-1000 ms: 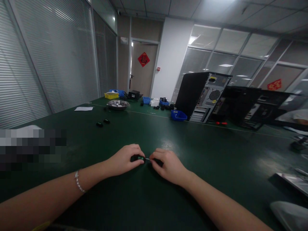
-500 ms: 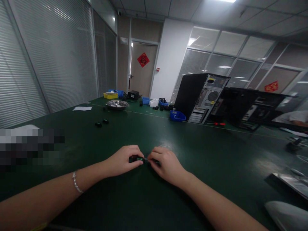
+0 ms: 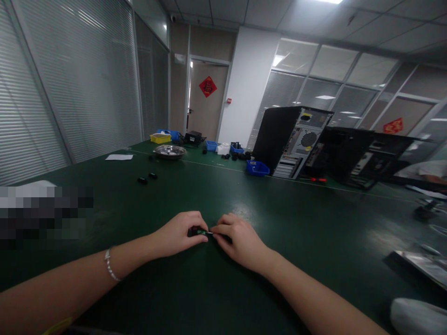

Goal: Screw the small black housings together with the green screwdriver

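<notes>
My left hand [image 3: 181,232] is closed in a pinch on a small dark piece with a green part like a circuit board [image 3: 201,231]. A short silver metal end [image 3: 210,233] juts from it toward the right. The fingertips of my right hand [image 3: 237,237] are pinched at that metal end, almost touching my left fingertips. What else lies inside the right fingers is hidden. Both hands are low over the green table [image 3: 209,288]. Two small black pieces [image 3: 142,180] lie farther off to the left.
A steel bowl [image 3: 170,151] and a white sheet [image 3: 119,157] are at the back left. Blue bins [image 3: 257,168] and a black computer tower [image 3: 279,139] stand at the back. A metal tray [image 3: 422,267] sits at right. A person's sleeve [image 3: 415,170] shows far right.
My right fingertips have shifted slightly left, closer to my left hand. The left hand stays nearly in place, still pinching the small piece.
</notes>
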A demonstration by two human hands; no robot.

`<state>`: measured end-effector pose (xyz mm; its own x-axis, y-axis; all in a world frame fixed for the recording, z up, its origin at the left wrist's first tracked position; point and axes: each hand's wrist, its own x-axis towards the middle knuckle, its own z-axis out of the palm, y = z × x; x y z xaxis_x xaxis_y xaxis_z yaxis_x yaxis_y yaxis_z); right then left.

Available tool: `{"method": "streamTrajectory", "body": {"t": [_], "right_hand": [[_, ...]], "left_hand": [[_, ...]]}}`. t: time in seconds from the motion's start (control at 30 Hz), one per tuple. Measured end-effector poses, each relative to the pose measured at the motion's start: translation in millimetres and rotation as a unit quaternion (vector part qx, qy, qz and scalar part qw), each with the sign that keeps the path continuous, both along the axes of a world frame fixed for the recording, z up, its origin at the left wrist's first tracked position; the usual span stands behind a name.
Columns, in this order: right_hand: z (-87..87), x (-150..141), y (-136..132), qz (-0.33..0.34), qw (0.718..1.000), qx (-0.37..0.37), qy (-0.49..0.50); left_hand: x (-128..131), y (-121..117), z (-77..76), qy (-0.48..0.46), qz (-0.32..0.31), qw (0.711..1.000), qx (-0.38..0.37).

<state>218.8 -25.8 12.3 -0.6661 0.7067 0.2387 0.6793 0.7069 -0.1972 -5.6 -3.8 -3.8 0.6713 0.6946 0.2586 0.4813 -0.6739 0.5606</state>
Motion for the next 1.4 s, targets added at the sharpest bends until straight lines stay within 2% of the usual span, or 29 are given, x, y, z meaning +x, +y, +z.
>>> {"method": "streamTrajectory", "body": {"t": [0.2, 0.53, 0.87, 1.07, 1.4], "right_hand": [[4.8, 0, -2, 0.001, 0.998, -0.045, 0.036], [-0.5, 4, 3, 0.027, 0.997, -0.055, 0.044], [2.5, 2, 1, 0.018, 0.999, -0.032, 0.039], [3.1, 1, 0, 0.01, 0.999, -0.028, 0.037], [-5.8, -2, 0, -0.003, 0.998, -0.004, 0.058]], "left_hand": [[1, -1, 0.8, 0.004, 0.0, 1.0, 0.007], [-1, 0, 0.1, -0.002, 0.008, 1.0, 0.014], [2, -5, 8.3, -0.003, 0.039, 0.999, -0.002], [3, -4, 4.6, -0.004, 0.029, 1.0, 0.003], [4, -4, -0.1, -0.015, 0.061, 0.998, -0.017]]}}
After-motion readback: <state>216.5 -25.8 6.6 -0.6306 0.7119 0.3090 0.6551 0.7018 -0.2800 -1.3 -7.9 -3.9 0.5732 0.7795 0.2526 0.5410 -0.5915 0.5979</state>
